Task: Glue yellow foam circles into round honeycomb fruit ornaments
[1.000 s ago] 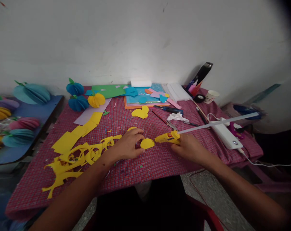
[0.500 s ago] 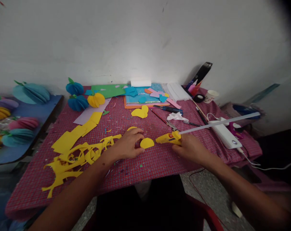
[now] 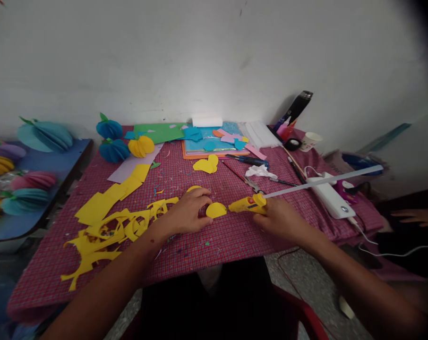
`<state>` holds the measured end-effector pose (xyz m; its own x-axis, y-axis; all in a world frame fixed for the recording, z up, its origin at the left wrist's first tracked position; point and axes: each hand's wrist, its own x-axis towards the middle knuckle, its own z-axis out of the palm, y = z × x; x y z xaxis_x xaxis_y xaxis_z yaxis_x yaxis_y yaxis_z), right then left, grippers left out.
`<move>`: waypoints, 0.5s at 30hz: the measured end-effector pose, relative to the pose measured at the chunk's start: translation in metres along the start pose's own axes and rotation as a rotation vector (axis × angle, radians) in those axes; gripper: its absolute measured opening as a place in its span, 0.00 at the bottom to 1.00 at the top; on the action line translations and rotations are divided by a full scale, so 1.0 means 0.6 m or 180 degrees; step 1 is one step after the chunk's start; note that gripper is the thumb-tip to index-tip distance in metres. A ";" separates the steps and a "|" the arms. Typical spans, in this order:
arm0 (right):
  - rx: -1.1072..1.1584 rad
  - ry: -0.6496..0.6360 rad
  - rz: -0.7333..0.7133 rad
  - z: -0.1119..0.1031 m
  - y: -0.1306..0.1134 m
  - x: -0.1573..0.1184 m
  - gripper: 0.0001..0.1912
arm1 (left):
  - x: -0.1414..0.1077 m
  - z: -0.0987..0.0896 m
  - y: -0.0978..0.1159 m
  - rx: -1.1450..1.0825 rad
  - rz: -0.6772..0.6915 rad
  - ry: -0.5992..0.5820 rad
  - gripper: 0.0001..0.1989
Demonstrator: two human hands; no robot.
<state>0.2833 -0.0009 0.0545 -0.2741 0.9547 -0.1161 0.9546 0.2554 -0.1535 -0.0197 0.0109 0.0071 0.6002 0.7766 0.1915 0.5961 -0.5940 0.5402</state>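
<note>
The right hand [image 3: 281, 218] is closed around the handle of a yellow glue gun [image 3: 247, 204], whose tip is just beside the right corner of a yellow half-disc [image 3: 217, 209]; whether they touch, I cannot tell. This half-disc lies on the cloth-covered bench [image 3: 192, 255], between the two hands. The left hand [image 3: 187, 213] has its fingers curved and a little parted, with thumb and forefinger at the left edge of the paper. I cannot tell if this grip pinches it or only steadies it.

Much cutting seems to be done: yellow offcuts [image 3: 93, 256] with round holes lie by the left forearm, and cut yellow pieces [image 3: 206, 165] lie beyond the hands. Farther back, a yellow paper ball [image 3: 142, 147] and two blue paper balls [image 3: 115, 151] look finished to me, as do the ones on a second bench [image 3: 72, 158]. The half-disc is not yet part of any ball, so I judge that its gluing is left to do, at least partly. No glue can be made out on it.
</note>
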 end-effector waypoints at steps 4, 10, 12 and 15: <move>0.0021 -0.0072 -0.0063 0.000 0.000 -0.004 0.07 | 0.001 -0.001 0.001 -0.0009 0.0009 0.0012 0.18; 0.0069 -0.0131 -0.0048 -0.002 -0.006 -0.009 0.08 | 0.000 -0.001 0.001 -0.0034 -0.0002 0.0003 0.19; 0.0094 -0.0080 -0.0086 -0.001 -0.008 -0.009 0.07 | 0.001 -0.002 0.001 -0.0018 0.0009 -0.0008 0.18; 0.0148 -0.0041 -0.0164 0.003 -0.011 -0.008 0.06 | 0.001 -0.002 0.001 0.0007 0.0025 -0.0002 0.18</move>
<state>0.2784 -0.0076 0.0542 -0.3245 0.9383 -0.1195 0.9328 0.2964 -0.2051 -0.0197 0.0113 0.0083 0.6052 0.7718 0.1952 0.5925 -0.6005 0.5370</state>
